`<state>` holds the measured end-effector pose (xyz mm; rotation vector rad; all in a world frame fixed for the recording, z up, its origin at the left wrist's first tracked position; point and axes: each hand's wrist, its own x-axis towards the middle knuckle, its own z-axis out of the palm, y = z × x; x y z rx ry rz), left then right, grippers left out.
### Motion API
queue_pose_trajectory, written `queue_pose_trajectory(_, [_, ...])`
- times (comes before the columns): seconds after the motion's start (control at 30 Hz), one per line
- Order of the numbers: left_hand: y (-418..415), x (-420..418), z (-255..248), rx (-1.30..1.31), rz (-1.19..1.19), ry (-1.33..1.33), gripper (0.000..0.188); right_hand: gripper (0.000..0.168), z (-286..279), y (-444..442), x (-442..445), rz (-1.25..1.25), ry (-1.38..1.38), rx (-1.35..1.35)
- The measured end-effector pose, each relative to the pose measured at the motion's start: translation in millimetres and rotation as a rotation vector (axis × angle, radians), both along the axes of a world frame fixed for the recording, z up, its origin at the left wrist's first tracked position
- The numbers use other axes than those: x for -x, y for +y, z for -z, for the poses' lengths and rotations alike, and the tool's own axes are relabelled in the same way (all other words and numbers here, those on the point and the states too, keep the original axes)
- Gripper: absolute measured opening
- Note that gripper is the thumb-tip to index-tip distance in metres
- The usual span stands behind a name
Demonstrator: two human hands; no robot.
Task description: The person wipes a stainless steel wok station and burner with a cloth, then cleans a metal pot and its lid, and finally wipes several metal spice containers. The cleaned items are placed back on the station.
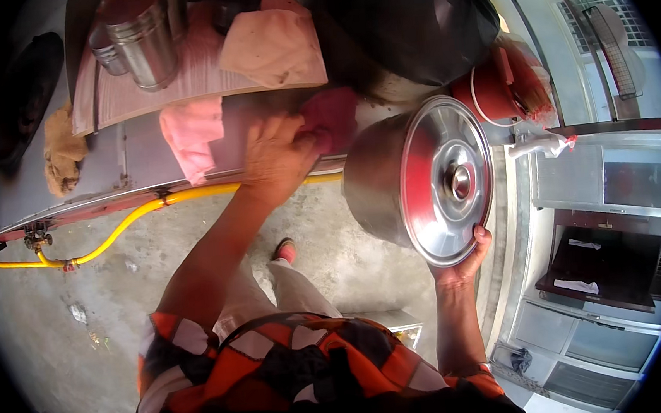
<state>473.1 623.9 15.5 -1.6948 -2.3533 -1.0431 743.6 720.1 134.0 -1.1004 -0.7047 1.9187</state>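
My right hand point(457, 263) supports a stainless steel pot point(372, 180), tilted on its side, with the thumb over the rim of its lid point(427, 216). The lid is on the pot, its round knob turned to the right. My left hand point(280, 158), slightly blurred, is over the front of the metal counter point(139, 143). Its fingers pinch the edge of a dark red cloth point(335, 116). Left of this hand, a pink cloth point(194, 135) hangs from under a wooden board point(199, 88) towards the counter's edge.
Steel canisters point(143, 46) and a pale folded cloth point(271, 48) lie on the board. A large black vessel point(409, 20) and a red bucket point(487, 92) stand beyond the pot. A brown rag point(64, 149) lies at left. Along the counter front runs a yellow hose point(201, 190).
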Motion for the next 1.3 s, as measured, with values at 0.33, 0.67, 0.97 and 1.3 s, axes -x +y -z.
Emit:
queue_pose_trajectory(0.33, [-18.6,-101.3,-73.0,-0.672,0.110,-1.439,0.027,0.067,-1.5,12.5,-26.8,-0.014,-0.007,-0.025])
queue_pose_trajectory(0.67, [71.6,-55.7,-77.7,-0.301,0.440,-1.905,0.035,0.061,-16.7,7.1,-47.0,-0.195,0.147,-0.093])
queue_pose_trajectory(0.97, [143.4,-87.0,-5.2,-0.257,1.009,-2.157,0.040,0.054,-17.5,0.0,-41.7,-0.139,0.186,-0.110])
queue_pose_trajectory(1.3, [123.3,-147.6,8.7,-0.305,0.924,-2.486,0.036,0.071,-10.5,11.7,-43.3,-0.241,0.315,-0.055])
